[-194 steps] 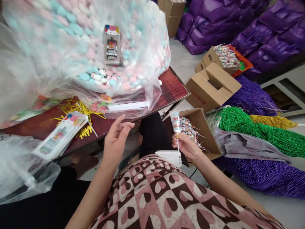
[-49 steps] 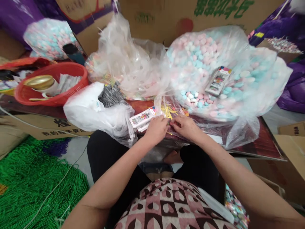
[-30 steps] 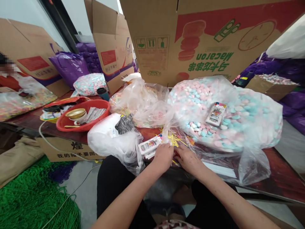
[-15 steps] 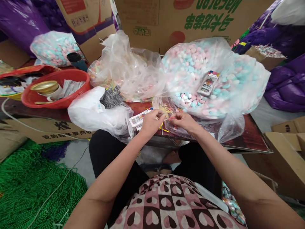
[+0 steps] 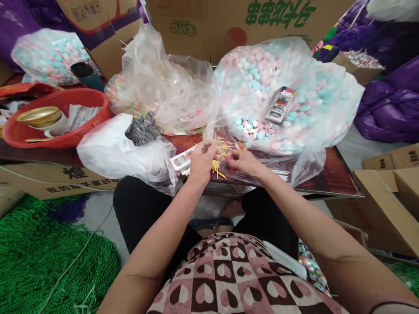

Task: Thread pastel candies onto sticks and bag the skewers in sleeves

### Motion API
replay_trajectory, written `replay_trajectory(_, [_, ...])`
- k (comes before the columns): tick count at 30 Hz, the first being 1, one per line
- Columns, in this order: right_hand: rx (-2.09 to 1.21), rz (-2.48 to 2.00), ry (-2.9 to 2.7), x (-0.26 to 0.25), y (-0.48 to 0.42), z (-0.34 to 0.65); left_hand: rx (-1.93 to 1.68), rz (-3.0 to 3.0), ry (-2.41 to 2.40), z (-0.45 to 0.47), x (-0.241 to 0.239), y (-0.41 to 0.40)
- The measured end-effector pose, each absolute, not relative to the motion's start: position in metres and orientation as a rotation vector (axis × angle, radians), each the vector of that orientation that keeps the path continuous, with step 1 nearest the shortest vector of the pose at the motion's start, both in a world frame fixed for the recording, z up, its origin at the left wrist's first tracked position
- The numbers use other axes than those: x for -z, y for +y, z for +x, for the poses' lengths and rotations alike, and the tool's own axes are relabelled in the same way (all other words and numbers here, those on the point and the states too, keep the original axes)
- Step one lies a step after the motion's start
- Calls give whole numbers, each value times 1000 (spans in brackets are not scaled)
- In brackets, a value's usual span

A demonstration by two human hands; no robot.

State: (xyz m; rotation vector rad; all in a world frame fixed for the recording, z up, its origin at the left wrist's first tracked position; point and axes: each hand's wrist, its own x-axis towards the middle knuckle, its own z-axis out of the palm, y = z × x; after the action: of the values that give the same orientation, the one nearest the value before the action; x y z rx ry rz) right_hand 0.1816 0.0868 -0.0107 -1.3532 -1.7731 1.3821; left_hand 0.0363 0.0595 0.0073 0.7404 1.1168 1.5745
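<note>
Over the table's front edge, my left hand [image 5: 203, 159] is closed in a pinch; what lies between its fingertips is too small to make out. Close by on the right, my right hand [image 5: 242, 162] pinches a small pinkish-red piece [image 5: 228, 158] at its fingertips. Thin yellow strips [image 5: 224, 146] like twist ties lie just beyond and between the hands. Below them are more yellow strips [image 5: 218, 170]. A white printed packet [image 5: 182, 160] lies beside my left hand, partly covered by it. Clear plastic film is spread under my right hand.
A big clear bag of pastel candies [image 5: 262, 87] carries another printed packet [image 5: 280, 104]. Further left are a crumpled bag [image 5: 163, 83], a white plastic bag [image 5: 121, 152] with a striped dark cloth [image 5: 143, 128], and a red basket [image 5: 98, 115]. Open cartons [image 5: 389, 200] stand at right.
The camera view has shifted, so the table's things sit further left and slightly higher. Both hands stay close together, still pinching; more of the yellow strips shows between them.
</note>
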Motion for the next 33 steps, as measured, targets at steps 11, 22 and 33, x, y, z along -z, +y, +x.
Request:
replay_trajectory(11, [-1534, -1341, -1418, 8, 83, 199, -1464, 516, 1096, 60, 30, 81])
replay_trajectory(22, [-1035, -1346, -1863, -42, 92, 182, -1326, 273, 750, 63, 4, 72])
replay_trajectory(33, [-416, -1407, -2552, -47, 92, 161, -1375, 87, 769, 83, 13, 79])
